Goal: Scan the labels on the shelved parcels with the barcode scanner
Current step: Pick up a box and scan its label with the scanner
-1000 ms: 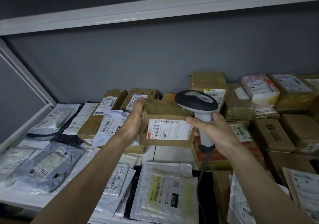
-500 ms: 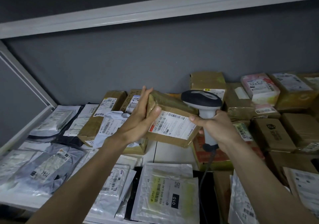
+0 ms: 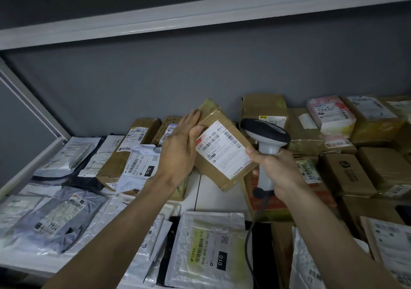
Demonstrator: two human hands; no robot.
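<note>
Parcel, brown cardboard (image 3: 224, 155): held in the air above the middle of the shelf (image 3: 198, 190), tilted so one corner points down and its white shipping label (image 3: 219, 149) faces the camera.

Left hand (image 3: 178, 155): fingers straight, palm flat against the parcel's left side, thumb lying over the near edge beside the label; a steadying press rather than a curled grasp. Forearm rises from the lower left.

Right hand (image 3: 275, 166): fingers wrapped round the white handle of the barcode scanner (image 3: 265, 137); its forefinger reaches forward and touches the label's right edge, apparently propping the parcel from that side. Scanner head stands upright just right of the parcel, its window not aimed at the label. Cable (image 3: 249, 244) hangs from the handle base toward the shelf's front edge.

Judgement: the tilt likely brings the barcode round for a reading, or follows one; which cannot be told.

Surroundings: stacked cardboard boxes (image 3: 347, 173) along the shelf's right side and rear; grey and white poly mailers (image 3: 206, 253) across the front and left, labels mostly upward, presumably for scanning in place.
</note>
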